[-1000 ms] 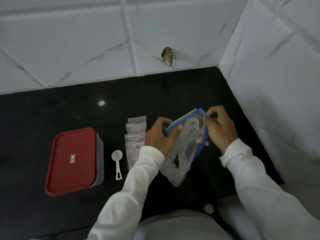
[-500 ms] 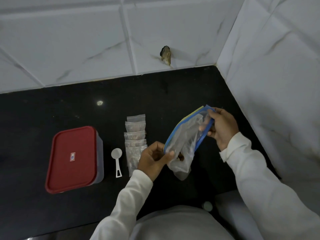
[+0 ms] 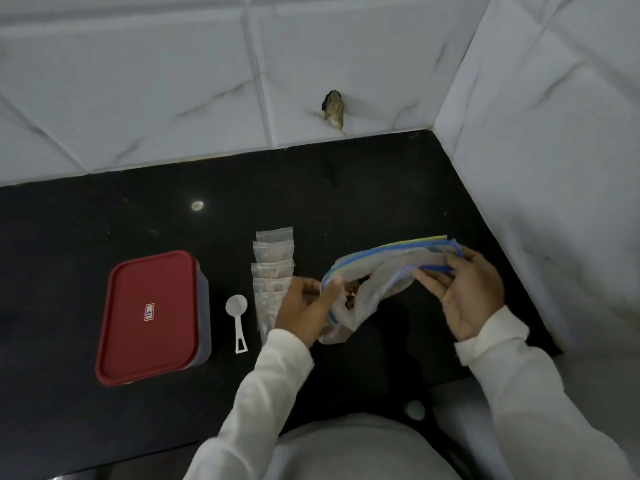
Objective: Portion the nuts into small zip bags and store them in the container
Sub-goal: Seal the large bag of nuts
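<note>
A large clear zip bag point(image 3: 388, 268) with a blue and yellow seal is stretched between my hands above the black counter. A few brown nuts point(image 3: 349, 299) show inside near its left end. My left hand point(image 3: 304, 310) pinches the left end of the seal. My right hand point(image 3: 464, 292) pinches the right end. Several small zip bags point(image 3: 273, 271) filled with nuts lie in an overlapping column just left of my left hand. A white measuring spoon point(image 3: 237, 318) lies beside them. The container point(image 3: 152, 317) with its red lid on stands at the left.
The black counter point(image 3: 104, 220) meets white tiled walls at the back and on the right, forming a corner. A small chipped hole point(image 3: 333, 109) marks the back wall. My white clothing fills the bottom of the view at the counter's front edge.
The big bag went from hanging steeply to lying almost level. My left hand moved down and left along the seal, and my right hand drew its end out to the right.
</note>
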